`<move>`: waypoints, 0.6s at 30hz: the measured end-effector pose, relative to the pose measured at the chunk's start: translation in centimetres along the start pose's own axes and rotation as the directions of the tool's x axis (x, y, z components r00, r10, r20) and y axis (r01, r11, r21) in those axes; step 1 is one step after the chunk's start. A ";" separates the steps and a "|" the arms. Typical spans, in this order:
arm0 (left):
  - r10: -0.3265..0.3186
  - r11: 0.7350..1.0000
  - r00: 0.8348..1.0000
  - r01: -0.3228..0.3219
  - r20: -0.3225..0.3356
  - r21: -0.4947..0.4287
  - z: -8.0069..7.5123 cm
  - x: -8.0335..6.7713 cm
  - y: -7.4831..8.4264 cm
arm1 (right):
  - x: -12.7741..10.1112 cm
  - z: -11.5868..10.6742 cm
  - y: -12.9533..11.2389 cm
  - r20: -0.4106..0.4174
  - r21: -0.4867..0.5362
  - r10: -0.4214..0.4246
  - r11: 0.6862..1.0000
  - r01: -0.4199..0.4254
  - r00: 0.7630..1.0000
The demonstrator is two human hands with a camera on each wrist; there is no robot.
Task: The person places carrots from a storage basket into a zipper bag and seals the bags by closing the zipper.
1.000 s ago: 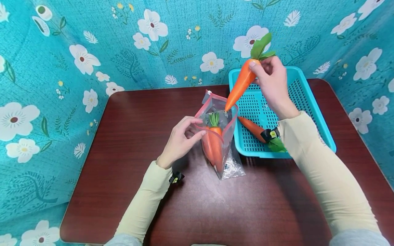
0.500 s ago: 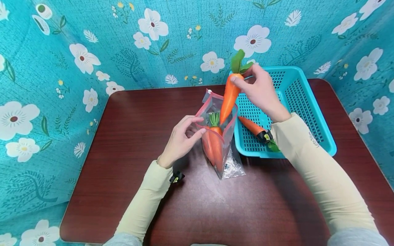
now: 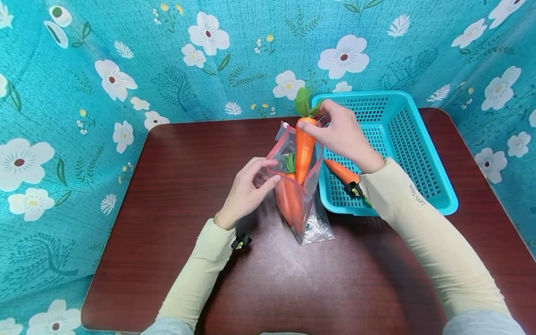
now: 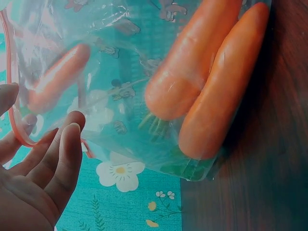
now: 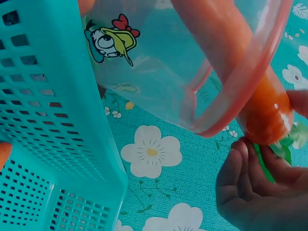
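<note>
A clear zip bag (image 3: 302,186) with a red rim stands open on the brown table (image 3: 176,186), with two orange carrots (image 4: 211,82) inside. My left hand (image 3: 247,188) pinches the bag's left rim (image 4: 14,120). My right hand (image 3: 341,132) grips a third carrot (image 3: 304,149) by its top near the green leaves (image 3: 303,103); its tip sits inside the bag's mouth. In the right wrist view that carrot (image 5: 250,96) passes through the red rim (image 5: 240,91).
A turquoise perforated basket (image 3: 412,139) sits to the right of the bag, touching it, with one more carrot (image 3: 341,171) lying in it. Floral turquoise cloth (image 3: 125,70) walls the table at the back and sides.
My right hand has carried the carrot down and left from above the basket, and its tip has entered the bag. The left hand has stayed on the rim.
</note>
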State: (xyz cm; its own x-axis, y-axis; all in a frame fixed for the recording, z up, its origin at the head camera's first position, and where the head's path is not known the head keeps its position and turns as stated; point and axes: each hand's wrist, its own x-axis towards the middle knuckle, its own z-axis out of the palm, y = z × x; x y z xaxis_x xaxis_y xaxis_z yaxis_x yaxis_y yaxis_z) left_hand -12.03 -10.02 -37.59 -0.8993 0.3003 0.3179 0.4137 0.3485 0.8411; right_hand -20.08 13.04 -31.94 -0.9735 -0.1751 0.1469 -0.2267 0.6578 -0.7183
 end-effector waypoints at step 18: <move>-0.010 1.000 1.000 0.011 0.005 -0.017 0.2 0.1 -1.0 | -0.6 0.9 -0.3 0.156 -0.161 0.015 0.987 0.010 0.988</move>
State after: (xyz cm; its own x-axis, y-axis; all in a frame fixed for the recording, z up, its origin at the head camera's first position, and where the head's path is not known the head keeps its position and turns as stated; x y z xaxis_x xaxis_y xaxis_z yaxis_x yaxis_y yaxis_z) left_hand -12.49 -10.18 -38.52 -0.9028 0.3015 0.3067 0.4018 0.3369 0.8515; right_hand -19.43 12.27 -32.44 -0.9604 -0.2770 0.0286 -0.2385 0.7653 -0.5978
